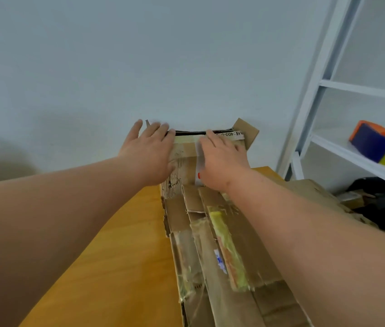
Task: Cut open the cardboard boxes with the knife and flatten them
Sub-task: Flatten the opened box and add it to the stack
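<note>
A worn cardboard box (185,161) stands at the far end of the wooden table (106,267), against the wall, its top slightly open with a dark gap and a strip of printed tape. My left hand (150,153) lies flat with straight fingers on the box's top left part. My right hand (222,156) lies on the top right part, fingers reaching toward the gap. Flattened cardboard pieces (222,256) with tape remnants lie stacked on the table between my forearms. No knife is visible.
A white metal shelf rack (323,86) stands at the right, holding an orange, blue and yellow block (380,145). Dark items (382,199) lie low beside the rack. A pale wall fills the background.
</note>
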